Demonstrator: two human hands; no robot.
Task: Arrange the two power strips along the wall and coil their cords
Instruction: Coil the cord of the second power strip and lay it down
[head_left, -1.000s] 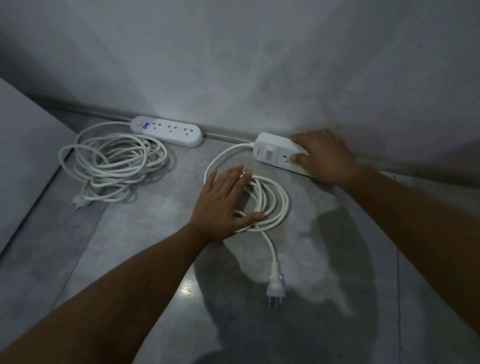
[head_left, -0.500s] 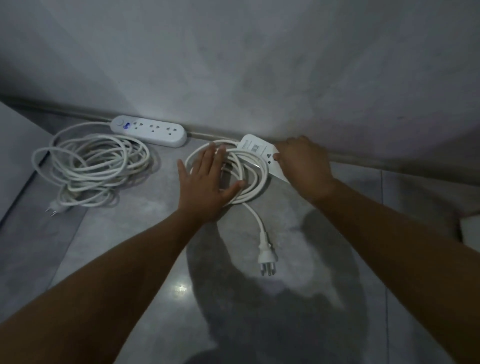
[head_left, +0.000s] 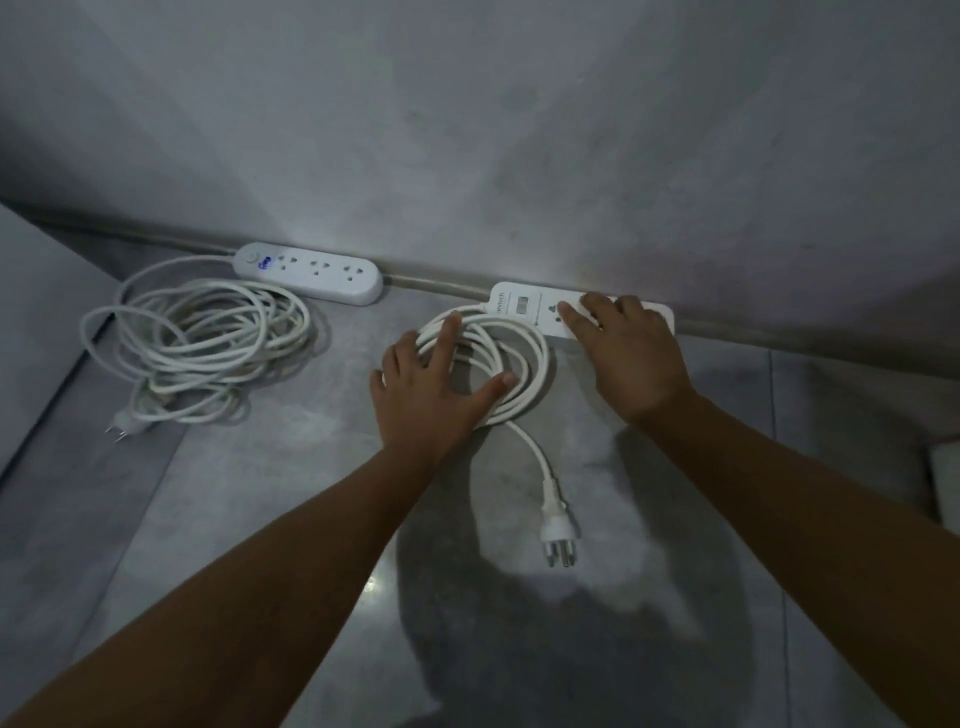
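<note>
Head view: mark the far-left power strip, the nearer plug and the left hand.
far-left power strip (head_left: 318, 269), head view, middle socket on its top face
nearer plug (head_left: 558, 526), head view, white body above the pins
left hand (head_left: 431, 402), head view, back of the hand

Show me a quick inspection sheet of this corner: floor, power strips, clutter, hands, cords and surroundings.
Surface: grey floor, dimly lit, with the person's shadow across it.
Job's things: left power strip lies against the wall; right power strip lies along it too, partly under a hand.
Clutter: white object at the right edge, too cut off to identify.
Grips: left hand rests flat on the right coil; right hand presses on the right power strip.
Cables: left coil in loose loops, left plug at its near edge; right coil tighter, right plug trailing toward the camera.
Surroundings: grey wall; pale panel on the left.
</note>
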